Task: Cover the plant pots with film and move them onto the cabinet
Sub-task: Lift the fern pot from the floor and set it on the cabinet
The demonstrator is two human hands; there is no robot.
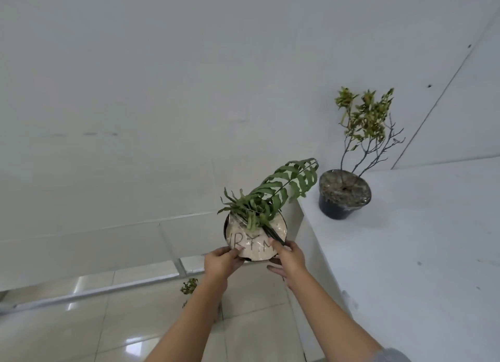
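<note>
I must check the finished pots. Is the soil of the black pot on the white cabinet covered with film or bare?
Covered. The black pot on the white cabinet has shiny, wrinkled clear film stretched over its soil, around the stems.

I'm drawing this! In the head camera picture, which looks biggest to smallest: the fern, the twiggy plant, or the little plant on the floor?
1. Fern and twiggy plant: they look about alike, and the fern is nearer the camera, so no ranking.
2. Little floor plant: smallest, partly hidden behind an arm.

I saw a green fern in a black pot, yellow-green leaves over another black pot, and a white cabinet.
</note>
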